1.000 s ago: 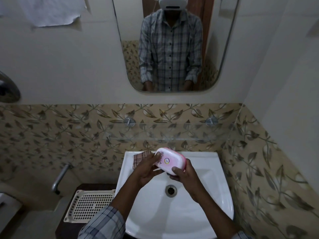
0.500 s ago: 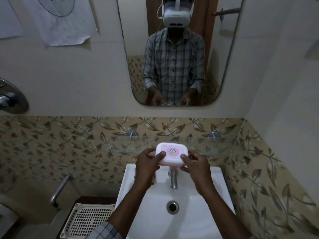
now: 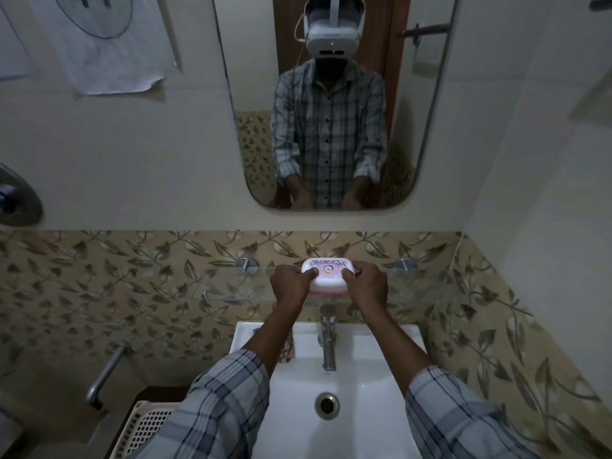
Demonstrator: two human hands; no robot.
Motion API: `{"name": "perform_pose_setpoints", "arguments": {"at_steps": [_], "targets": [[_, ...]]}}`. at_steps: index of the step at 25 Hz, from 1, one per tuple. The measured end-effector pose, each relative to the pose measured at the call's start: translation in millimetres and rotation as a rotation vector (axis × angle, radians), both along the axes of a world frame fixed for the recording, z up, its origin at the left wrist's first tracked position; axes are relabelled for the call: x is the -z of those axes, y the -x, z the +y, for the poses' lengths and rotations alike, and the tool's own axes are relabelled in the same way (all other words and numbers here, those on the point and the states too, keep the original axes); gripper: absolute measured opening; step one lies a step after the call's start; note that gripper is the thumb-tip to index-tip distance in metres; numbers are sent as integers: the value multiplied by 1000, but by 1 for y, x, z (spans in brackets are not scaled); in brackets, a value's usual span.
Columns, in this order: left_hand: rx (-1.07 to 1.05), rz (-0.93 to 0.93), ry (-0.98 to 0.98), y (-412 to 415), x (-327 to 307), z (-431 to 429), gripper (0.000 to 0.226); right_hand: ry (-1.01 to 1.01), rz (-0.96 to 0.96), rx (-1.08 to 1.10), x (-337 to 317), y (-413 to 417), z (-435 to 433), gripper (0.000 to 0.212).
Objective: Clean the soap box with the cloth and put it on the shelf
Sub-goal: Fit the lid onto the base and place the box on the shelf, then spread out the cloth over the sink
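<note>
The pink and white soap box sits at the level of the glass shelf, lid up, between the shelf's two metal wall mounts. My left hand grips its left end and my right hand grips its right end, thumbs on the lid. Whether the box rests on the glass I cannot tell. The checked cloth lies on the back left corner of the sink, mostly hidden by my left forearm.
A white sink with a chrome tap is below the shelf. A mirror hangs above. A white perforated tray sits low left, beside a metal pipe. The tiled side wall is close on the right.
Both hands lifted the soap box from over the sink basin up and away to the glass shelf. The view tilted upward, showing more of the mirror.
</note>
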State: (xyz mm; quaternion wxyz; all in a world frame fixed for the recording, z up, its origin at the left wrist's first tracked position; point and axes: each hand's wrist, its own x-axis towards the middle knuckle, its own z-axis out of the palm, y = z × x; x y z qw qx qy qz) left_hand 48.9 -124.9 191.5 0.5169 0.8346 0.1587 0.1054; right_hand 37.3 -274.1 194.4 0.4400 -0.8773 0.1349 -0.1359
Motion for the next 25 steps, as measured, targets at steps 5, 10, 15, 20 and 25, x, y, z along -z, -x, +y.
{"name": "perform_pose_setpoints", "arguments": {"at_steps": [5,10,15,20,25], "targets": [[17,9,-52,-3,5,2,40,24,-40,-25,10,2,0,36],[18,-5,-37,-4,7,1,40,14,-44,-34,9,0,-1,39],[52,-6,-50,-3,8,2,42,7,-61,-45,13,-1,-3,37],[-179,-158,74,21,-7,8,48,-55,-198,58,8,14,0,29],[-341,-190,139,83,67,45,37,9,-385,-121,57,56,31,11]]}}
